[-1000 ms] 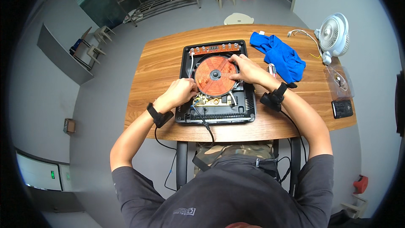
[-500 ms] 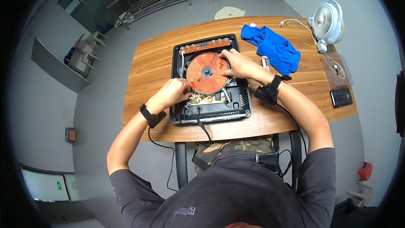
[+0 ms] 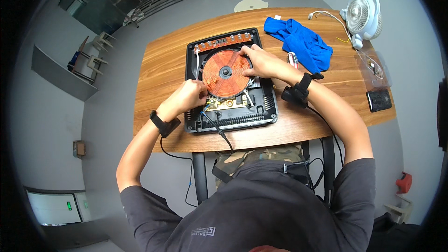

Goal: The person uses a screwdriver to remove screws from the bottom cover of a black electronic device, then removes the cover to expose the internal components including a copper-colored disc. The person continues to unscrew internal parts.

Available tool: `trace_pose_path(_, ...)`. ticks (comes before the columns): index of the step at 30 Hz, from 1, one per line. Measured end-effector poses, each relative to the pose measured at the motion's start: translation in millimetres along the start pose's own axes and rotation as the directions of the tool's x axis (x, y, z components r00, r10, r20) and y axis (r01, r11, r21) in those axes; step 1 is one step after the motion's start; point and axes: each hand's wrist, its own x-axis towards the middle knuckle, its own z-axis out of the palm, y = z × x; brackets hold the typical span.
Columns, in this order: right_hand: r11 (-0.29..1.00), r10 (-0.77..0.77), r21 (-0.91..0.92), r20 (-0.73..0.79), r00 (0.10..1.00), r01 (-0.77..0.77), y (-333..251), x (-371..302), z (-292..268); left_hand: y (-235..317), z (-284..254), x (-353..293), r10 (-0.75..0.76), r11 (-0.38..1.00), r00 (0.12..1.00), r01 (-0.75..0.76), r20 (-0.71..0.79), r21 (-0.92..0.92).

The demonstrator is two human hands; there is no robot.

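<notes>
An opened induction cooker base (image 3: 224,120), a black plastic tray, lies on the wooden table in front of me. Its round copper induction coil (image 3: 219,86) sits over a circuit board (image 3: 228,104) whose lower part shows. At the coil's upper right rim, my right hand (image 3: 261,61) grips it, thumb on the copper face and fingers over the edge. My left hand (image 3: 190,96) is closed at the coil's lower left edge, beside the board's wires; what its fingertips pinch is hidden. A white cable (image 3: 197,63) runs up to the orange control board (image 3: 223,42).
A black power cord (image 3: 215,126) leaves the base's near side. Right of the base are a red-and-white tool (image 3: 292,59), a blue cloth (image 3: 303,42), a white fan (image 3: 361,16), a clear plastic bag (image 3: 373,72) and a black flat device (image 3: 379,100). Cabled wristbands circle both wrists.
The view has shifted slightly, so the table sits higher in the picture. Both hands keep nearly the same places on the coil's edges.
</notes>
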Motion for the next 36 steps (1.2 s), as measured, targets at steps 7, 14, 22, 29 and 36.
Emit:
trace_pose_path(7,1.000,0.011,-0.012,0.005,1.000,-0.011,-1.3,1.9,-0.7,-1.0,-1.9,2.2,-0.047,0.998,0.999,0.048,0.010,-0.041)
trace_pose_path(14,1.000,0.005,-0.019,0.002,1.000,-0.005,-0.9,2.1,1.1,5.5,-3.9,-0.6,-0.084,0.994,0.996,0.082,-0.022,-0.068)
trace_pose_path(22,1.000,0.014,-0.015,-0.021,1.000,-0.014,-0.5,-0.2,0.4,6.2,-21.6,0.9,-0.209,0.972,0.977,0.202,-0.050,-0.117)
trace_pose_path(29,0.998,0.050,-0.040,-0.039,0.998,-0.052,-3.6,-1.3,2.3,-13.6,-13.6,5.7,-0.255,0.967,0.964,0.256,-0.082,0.004)
trace_pose_path(36,0.996,0.083,-0.025,-0.007,0.997,-0.083,-8.0,-3.9,-2.1,-21.6,-0.4,7.3,-0.282,0.959,0.943,0.283,-0.178,-0.020)
